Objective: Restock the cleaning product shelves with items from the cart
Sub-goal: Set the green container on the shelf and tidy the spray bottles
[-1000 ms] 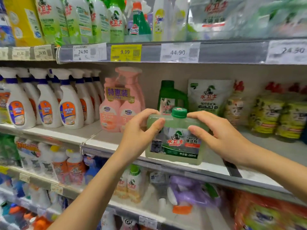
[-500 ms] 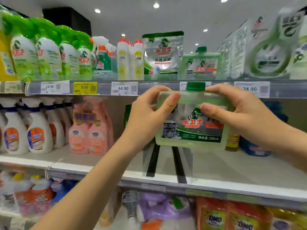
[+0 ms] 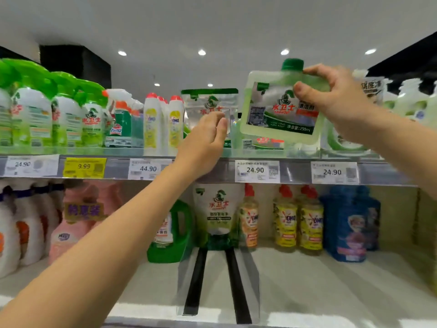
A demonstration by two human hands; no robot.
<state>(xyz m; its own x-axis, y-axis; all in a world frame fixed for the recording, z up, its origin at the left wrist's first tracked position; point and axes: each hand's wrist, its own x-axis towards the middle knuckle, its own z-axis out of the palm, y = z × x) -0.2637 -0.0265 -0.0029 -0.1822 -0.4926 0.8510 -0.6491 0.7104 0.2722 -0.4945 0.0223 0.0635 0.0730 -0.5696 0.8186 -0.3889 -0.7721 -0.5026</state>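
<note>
My right hand (image 3: 338, 102) grips a flat pale-green cleaner bottle (image 3: 276, 110) with a dark green cap by its upper right corner. I hold it tilted above the top shelf (image 3: 212, 171), over a matching bottle (image 3: 262, 142) that stands there. My left hand (image 3: 205, 143) is off the bottle, fingers loosely curved, in front of a silver-and-green refill pouch (image 3: 209, 102) at the shelf's front edge. Whether it touches the pouch is unclear.
Green spray bottles (image 3: 66, 119) and white cream-cleaner bottles (image 3: 163, 124) fill the top shelf's left. Price tags (image 3: 256, 171) line its rail. The lower shelf (image 3: 307, 287) holds pink, green, yellow and blue bottles, with a clear divider (image 3: 212, 280) in the middle.
The bottle rose from the lower shelf level to above the top shelf. My left hand let go of it; only my right hand holds it now. The view tilted upward.
</note>
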